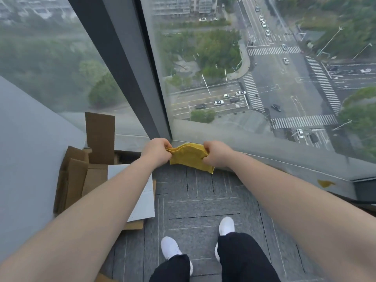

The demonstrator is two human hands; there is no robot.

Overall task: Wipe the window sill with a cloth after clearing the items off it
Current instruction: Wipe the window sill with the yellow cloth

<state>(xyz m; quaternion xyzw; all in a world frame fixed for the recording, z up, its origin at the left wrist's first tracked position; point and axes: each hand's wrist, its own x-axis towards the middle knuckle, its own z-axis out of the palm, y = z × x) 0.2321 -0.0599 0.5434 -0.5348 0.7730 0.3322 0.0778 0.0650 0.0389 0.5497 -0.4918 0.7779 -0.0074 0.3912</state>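
While both arms reach forward over the grey carpet tiles point(203, 202), the yellow cloth point(188, 157) hangs folded between the two hands, just in front of the window sill point(284, 157) and close to the dark window mullion point(130, 64) where it meets the sill. Left of the cloth, the left hand point(155, 150) pinches the cloth's upper left edge with curled fingers; right of the cloth, the right hand point(216, 155) grips its upper right edge in the same way, so the top edge bows upward between them and the lower corner droops toward the carpet. Farther right of the cloth, a small yellow scrap point(325, 183) lies on the sill's surface. Left of the cloth and below it, opened cardboard boxes point(81, 176) stand against the grey wall point(30, 149), one flap upright against the glass, with a flat grey-white sheet point(142, 200) lying across them, partly hidden by the left forearm. Below the cloth, two white shoes point(171, 247) and dark trouser legs point(244, 259) show on the carpet. Beyond the glass behind the cloth lie a road junction with zebra crossings, cars and trees, far below.
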